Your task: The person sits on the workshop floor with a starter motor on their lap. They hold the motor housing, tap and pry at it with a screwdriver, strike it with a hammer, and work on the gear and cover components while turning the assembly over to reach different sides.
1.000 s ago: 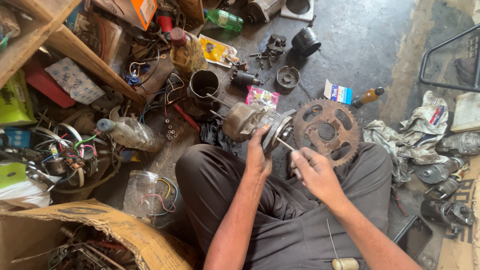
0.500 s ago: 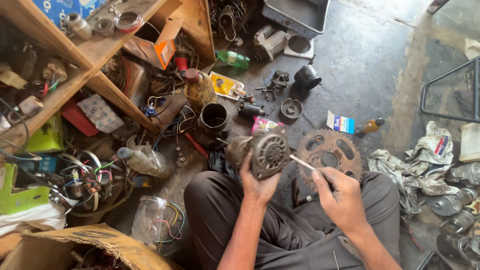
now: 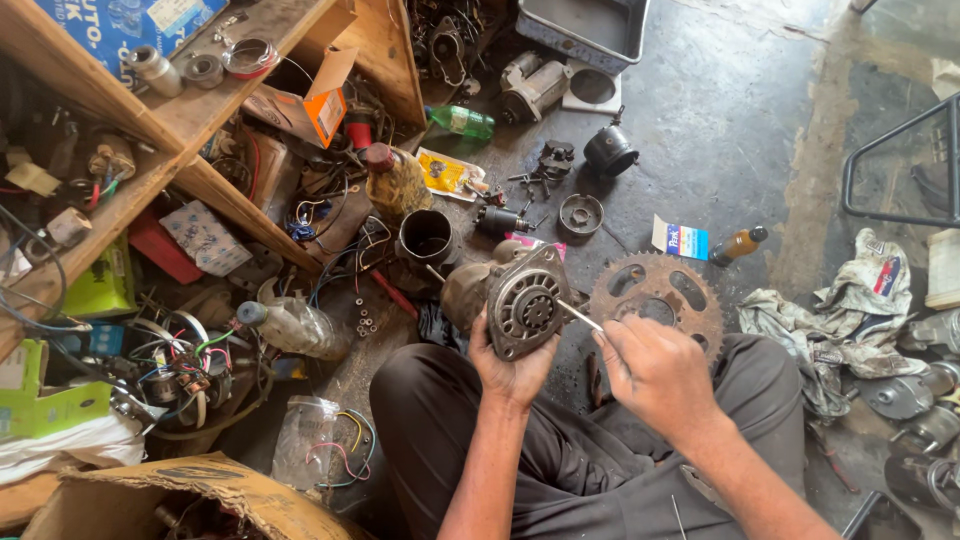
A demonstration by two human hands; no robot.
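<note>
While the left hand (image 3: 512, 372) is cupped under a round metal motor housing (image 3: 522, 303), fingers wrapped closed about its lower edge, the right hand (image 3: 655, 372) is pinched shut on a thin metal rod (image 3: 580, 316) whose tip points at the housing's ribbed end face from about three o'clock. The housing sits near the middle of the view, held above the person's dark-trousered lap, its end face tilted toward the camera. Just beside it at three o'clock a rusty toothed sprocket (image 3: 657, 300) lies flat on the concrete floor (image 3: 740, 120), partly covered by the right hand. At eleven o'clock from the housing stands a black cylindrical can (image 3: 427, 237); at one o'clock rests a small round metal cap (image 3: 581, 214). Farther toward two o'clock lies a small brown bottle (image 3: 738, 243). A heap of grey rags (image 3: 820, 320) spreads at three o'clock, and a wooden shelf (image 3: 200, 110) crowded with parts fills the ten o'clock corner.
</note>
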